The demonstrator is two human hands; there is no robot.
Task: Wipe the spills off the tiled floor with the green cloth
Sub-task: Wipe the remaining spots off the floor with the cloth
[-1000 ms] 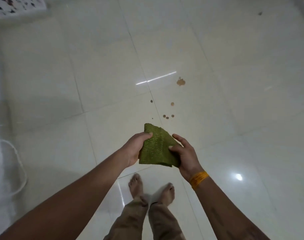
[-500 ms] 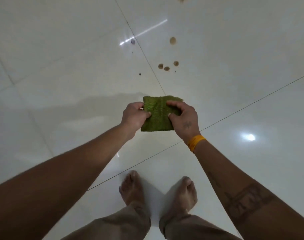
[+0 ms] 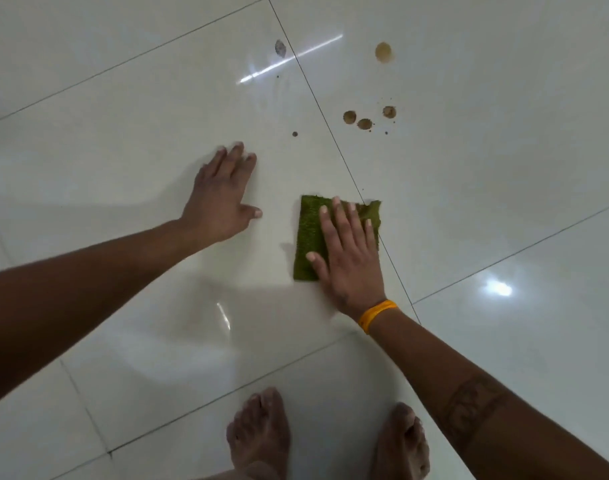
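The folded green cloth (image 3: 308, 233) lies flat on the glossy white tiled floor (image 3: 486, 174). My right hand (image 3: 348, 258) presses down on it with fingers spread, palm covering its right half. My left hand (image 3: 223, 199) rests flat on the bare tile to the left of the cloth, fingers apart, holding nothing. Beyond the cloth sit brown spills: three round drops (image 3: 364, 123) close together, a larger pale-brown drop (image 3: 383, 52) farther off, a small dark dot (image 3: 295, 134) and a grey smear (image 3: 280, 48) near the grout line.
My bare feet (image 3: 261, 434) stand on the tile at the bottom edge of the view, close behind my arms. Dark grout lines (image 3: 334, 140) cross the floor. Bright light reflections (image 3: 498, 289) shine off the tiles.
Both hands held the cloth in the air before. Now the cloth is down on the floor under my right hand, my left hand has let go, and the view is much closer to the floor.
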